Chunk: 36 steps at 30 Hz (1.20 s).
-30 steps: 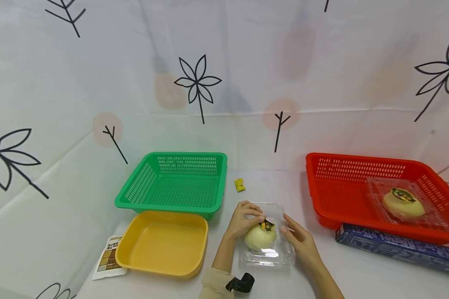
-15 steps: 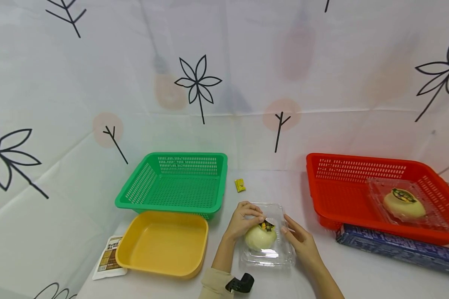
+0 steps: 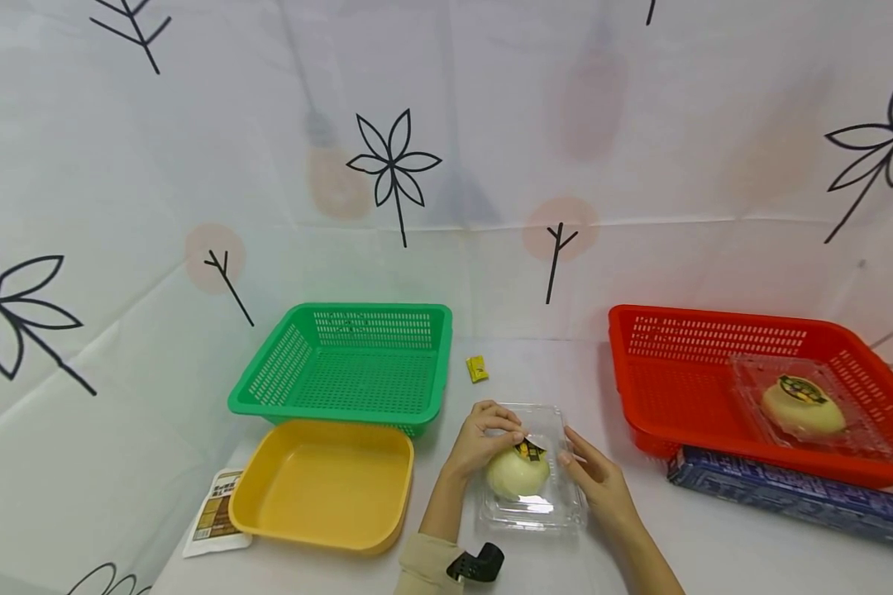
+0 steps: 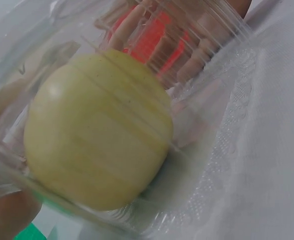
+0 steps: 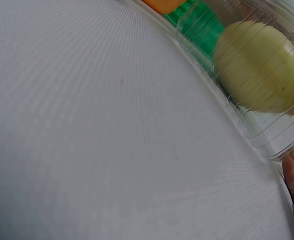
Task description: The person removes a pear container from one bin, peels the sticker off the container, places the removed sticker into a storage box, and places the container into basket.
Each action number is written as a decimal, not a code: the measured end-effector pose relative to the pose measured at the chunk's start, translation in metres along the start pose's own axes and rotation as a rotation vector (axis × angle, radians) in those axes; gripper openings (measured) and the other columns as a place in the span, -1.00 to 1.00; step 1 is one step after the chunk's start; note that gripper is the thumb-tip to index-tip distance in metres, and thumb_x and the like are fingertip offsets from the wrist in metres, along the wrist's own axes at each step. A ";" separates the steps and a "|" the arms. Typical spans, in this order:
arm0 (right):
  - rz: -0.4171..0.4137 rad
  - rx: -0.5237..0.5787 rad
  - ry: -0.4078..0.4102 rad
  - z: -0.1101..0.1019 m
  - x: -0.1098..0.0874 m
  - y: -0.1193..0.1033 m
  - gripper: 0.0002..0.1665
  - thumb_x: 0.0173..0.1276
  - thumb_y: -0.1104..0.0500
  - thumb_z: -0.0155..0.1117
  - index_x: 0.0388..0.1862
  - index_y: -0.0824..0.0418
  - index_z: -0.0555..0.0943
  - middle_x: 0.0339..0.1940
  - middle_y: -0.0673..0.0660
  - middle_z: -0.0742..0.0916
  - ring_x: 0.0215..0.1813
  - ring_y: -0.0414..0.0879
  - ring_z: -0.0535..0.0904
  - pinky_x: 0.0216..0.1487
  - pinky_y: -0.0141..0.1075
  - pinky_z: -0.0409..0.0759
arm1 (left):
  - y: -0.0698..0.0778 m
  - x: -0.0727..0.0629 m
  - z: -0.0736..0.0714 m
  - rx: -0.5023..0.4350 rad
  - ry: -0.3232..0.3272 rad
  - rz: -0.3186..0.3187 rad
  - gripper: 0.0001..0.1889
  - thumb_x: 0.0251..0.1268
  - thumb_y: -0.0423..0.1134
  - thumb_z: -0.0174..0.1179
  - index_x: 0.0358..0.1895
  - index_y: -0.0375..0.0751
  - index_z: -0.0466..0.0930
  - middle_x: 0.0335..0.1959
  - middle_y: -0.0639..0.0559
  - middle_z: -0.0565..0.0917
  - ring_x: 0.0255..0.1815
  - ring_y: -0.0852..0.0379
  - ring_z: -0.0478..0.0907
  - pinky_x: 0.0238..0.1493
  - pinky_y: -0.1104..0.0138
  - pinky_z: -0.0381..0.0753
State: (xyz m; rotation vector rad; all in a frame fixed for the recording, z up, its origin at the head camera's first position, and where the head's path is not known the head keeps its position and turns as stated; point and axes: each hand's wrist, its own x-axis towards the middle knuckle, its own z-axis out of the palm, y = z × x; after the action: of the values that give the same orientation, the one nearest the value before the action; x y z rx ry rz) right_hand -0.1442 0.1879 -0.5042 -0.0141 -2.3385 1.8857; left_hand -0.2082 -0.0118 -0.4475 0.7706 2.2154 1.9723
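Note:
A clear plastic clamshell box (image 3: 558, 500) lies on the white table, lid down. Inside it sits a smooth, pale yellow-green round fruit (image 3: 517, 475), also large in the left wrist view (image 4: 99, 130). A black and yellow sticker (image 3: 531, 449) shows at the fruit's far side. My left hand (image 3: 482, 438) holds the box's far left part, thumb and fingertips beside the sticker. My right hand (image 3: 599, 479) grips the right edge, thumb at the lid and fingers along the side. Through the plastic, right-hand fingers (image 4: 162, 45) appear in the left wrist view.
A green basket (image 3: 372, 413) and a yellow tub (image 3: 320, 537) stand left, with a printed pouch (image 3: 216, 521) partly under the tub. A small yellow packet (image 3: 477, 368) lies behind the box. At right, a red basket (image 3: 685, 413) holds another boxed fruit (image 3: 802, 405); a long blue carton (image 3: 789, 496) lies before it.

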 end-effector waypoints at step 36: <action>-0.001 0.026 -0.005 -0.001 -0.001 0.000 -0.40 0.38 0.18 0.15 0.36 0.28 0.32 0.28 0.41 0.45 0.12 0.04 0.51 -0.06 -0.52 0.47 | -0.022 0.004 -0.005 -0.054 -0.045 0.035 -0.88 0.07 -0.55 0.24 -0.36 -0.65 0.60 -0.17 -0.42 0.55 0.10 0.02 0.27 0.24 0.11 0.09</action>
State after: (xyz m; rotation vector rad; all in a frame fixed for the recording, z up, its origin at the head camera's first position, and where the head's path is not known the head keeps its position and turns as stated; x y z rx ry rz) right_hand -0.1436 0.1885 -0.5041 -0.0049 -2.3170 1.9171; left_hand -0.2207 -0.0157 -0.4665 0.8431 2.1292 2.0008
